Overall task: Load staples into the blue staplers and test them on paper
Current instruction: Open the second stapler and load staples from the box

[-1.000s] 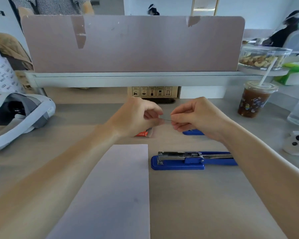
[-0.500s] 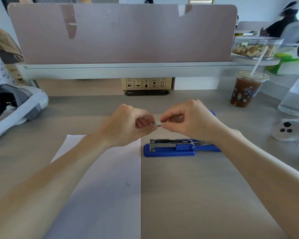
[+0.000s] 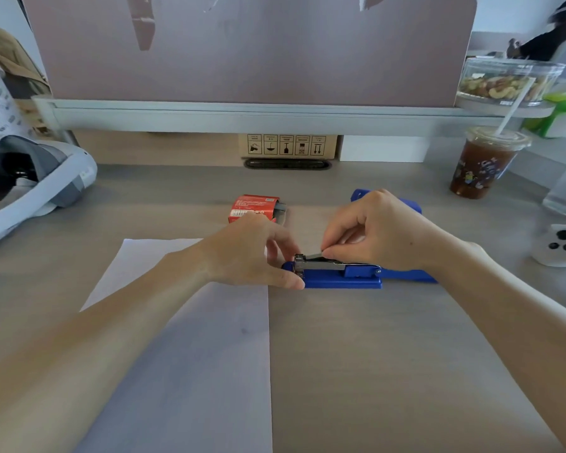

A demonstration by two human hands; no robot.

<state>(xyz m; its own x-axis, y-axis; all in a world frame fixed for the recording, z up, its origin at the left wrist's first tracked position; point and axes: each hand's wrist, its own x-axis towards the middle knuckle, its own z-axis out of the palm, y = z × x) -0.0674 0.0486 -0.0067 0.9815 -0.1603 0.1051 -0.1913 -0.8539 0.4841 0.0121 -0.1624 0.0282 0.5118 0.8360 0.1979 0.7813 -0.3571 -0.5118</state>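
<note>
The loading step was in hand. The open blue stapler (image 3: 342,280) lay on the desk (image 3: 389,361), just right of the paper (image 3: 193,354), with its metal channel bared. The right hand (image 3: 381,233) pinched a short staple strip (image 3: 313,256) over the channel's front end. The left hand (image 3: 254,253) gripped the stapler's nose, thumb against the base. Next (a fiddly bit) the strip likely needed seating flat in the channel before the top was closed. A second blue stapler (image 3: 409,206) lay behind the right hand.

One view only: the camera sits on your head, faces forward and down, and takes in the desk (image 3: 389,371) at close range, wide-angle, up to the partition (image 3: 275,53) at the back.
</note>
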